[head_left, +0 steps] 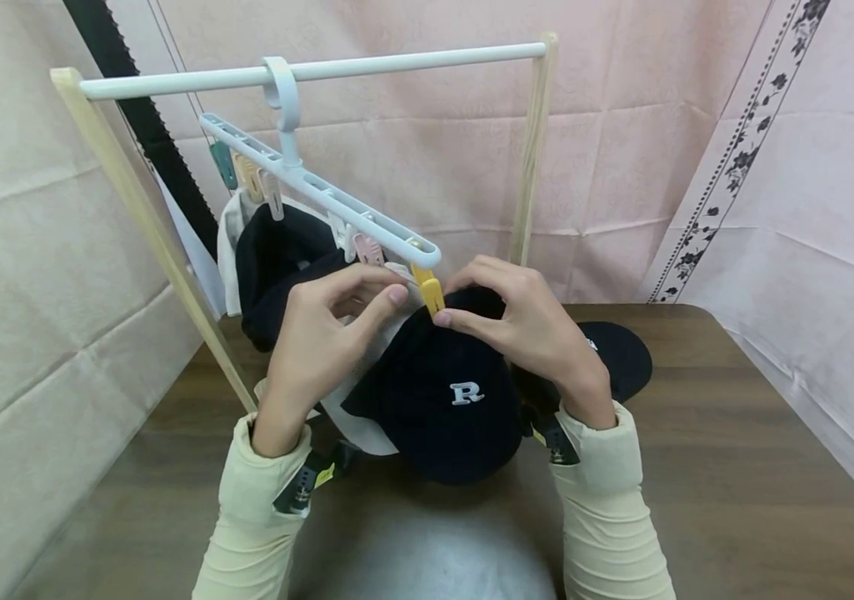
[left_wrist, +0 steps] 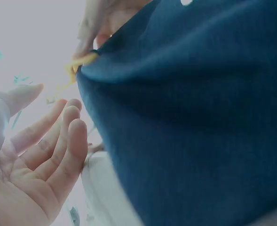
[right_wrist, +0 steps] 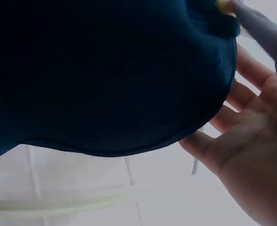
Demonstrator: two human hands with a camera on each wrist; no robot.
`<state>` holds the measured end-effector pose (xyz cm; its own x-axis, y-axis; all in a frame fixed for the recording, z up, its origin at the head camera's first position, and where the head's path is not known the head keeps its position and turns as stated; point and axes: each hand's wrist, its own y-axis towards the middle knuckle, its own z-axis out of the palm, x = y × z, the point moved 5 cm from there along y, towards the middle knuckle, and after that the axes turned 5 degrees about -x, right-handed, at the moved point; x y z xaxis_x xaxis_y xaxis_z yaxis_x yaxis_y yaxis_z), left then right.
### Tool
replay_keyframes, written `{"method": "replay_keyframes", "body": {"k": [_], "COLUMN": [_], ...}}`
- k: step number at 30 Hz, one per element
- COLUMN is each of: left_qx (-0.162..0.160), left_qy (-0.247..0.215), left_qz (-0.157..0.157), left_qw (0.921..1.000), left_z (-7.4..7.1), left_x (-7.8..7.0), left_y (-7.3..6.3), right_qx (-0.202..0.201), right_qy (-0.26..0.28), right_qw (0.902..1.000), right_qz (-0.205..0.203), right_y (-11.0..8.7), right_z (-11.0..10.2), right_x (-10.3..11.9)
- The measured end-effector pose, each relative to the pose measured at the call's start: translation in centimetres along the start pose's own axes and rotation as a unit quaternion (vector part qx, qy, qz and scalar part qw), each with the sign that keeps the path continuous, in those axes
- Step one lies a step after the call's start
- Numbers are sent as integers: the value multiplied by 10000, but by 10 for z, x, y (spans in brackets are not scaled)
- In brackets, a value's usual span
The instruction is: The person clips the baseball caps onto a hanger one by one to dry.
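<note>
A dark navy baseball cap (head_left: 434, 417) with a white letter R hangs at the near end of a pale blue clip hanger (head_left: 352, 204). A yellow clothespin (head_left: 431, 293) bites the cap's edge there. My right hand (head_left: 520, 312) pinches this clothespin, thumb tip on it, while its other fingers lie behind the cap's edge in the right wrist view. Just left of the clothespin is my left hand (head_left: 332, 337); the left wrist view shows its thumb and fingers (left_wrist: 77, 136) apart, with nothing between them. Pale cloth (head_left: 367, 417) hangs behind the cap.
The hanger hooks over a white rail (head_left: 419, 61) between wooden posts (head_left: 531, 158). Farther along it, a pink clothespin (head_left: 368, 249), a beige clothespin (head_left: 248, 177) and a teal clothespin (head_left: 222, 164) hang near another dark cap (head_left: 284, 258). One more dark cap (head_left: 621, 358) lies on the table (head_left: 734, 450).
</note>
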<state>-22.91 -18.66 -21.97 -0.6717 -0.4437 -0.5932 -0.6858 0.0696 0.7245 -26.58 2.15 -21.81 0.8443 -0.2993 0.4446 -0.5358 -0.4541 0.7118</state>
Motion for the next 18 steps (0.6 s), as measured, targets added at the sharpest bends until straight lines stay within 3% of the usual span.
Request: {"method": "replay_keyframes", "body": {"k": [3, 11, 18], "left_qx": [-122, -475, -912], "left_qy": [103, 292, 433], "left_qz": [29, 86, -59], "left_qw": [9999, 9984, 9949], "left_z": [-5, -12, -21], "left_x": [8, 13, 21], "left_y": [4, 5, 8], "right_qx": [-170, -631, -1213], "right_qy": [-136, -224, -212], "right_qw": [9998, 9978, 9923], "right_qz": [8, 5, 114], "right_y": [3, 2, 0], "right_z": [2, -4, -16], "right_x": [-4, -3, -8]}}
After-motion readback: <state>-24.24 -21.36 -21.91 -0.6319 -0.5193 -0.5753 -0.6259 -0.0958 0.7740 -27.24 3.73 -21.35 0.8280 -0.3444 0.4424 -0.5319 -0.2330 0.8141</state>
